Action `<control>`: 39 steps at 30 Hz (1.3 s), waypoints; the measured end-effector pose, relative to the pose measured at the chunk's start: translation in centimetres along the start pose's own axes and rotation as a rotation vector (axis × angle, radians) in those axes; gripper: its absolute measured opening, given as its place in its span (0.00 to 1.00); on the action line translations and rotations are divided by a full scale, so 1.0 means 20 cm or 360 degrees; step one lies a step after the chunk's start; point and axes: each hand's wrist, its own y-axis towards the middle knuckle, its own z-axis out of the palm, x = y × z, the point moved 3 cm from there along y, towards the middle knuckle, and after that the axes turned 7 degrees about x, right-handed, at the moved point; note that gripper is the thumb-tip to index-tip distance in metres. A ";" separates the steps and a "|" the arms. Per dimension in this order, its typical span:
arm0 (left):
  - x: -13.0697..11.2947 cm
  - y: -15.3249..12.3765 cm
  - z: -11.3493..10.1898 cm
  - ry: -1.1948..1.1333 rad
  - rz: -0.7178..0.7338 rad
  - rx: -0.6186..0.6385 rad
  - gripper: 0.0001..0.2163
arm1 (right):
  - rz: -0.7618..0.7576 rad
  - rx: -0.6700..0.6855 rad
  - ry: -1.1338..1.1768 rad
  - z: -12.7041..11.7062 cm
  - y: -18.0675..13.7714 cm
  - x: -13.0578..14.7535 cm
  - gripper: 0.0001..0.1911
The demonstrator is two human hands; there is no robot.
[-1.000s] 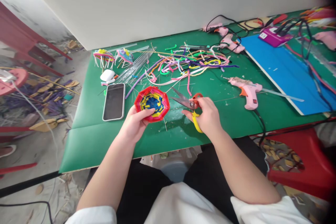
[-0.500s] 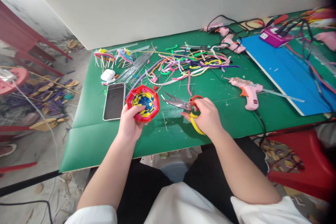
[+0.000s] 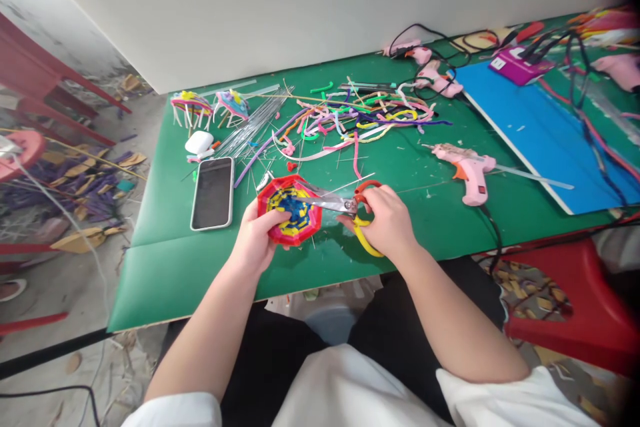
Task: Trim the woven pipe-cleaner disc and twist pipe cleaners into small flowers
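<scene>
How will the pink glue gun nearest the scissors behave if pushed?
Probably won't roll: the pink glue gun lies on its side. Its black cord, running over the front edge of the table, may drag on it. The pale stick at its rear reaches over the blue board and might snag.

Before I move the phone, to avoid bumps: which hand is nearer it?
Left. The left hand is just right of the phone; the right hand is farther right.
</scene>
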 end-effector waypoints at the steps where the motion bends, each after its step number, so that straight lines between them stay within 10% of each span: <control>1: 0.00 0.00 0.00 -0.0009 -0.0002 0.0011 0.18 | 0.0001 -0.0003 0.0005 0.00 0.00 0.00 0.12; 21: 0.00 -0.02 0.01 -0.0079 -0.0187 0.0217 0.12 | -0.0084 -0.0009 0.0026 0.02 -0.04 0.03 0.25; 39: -0.02 -0.01 0.01 -0.0081 -0.0143 0.0171 0.13 | 0.0365 0.0112 0.0281 0.01 -0.02 0.01 0.30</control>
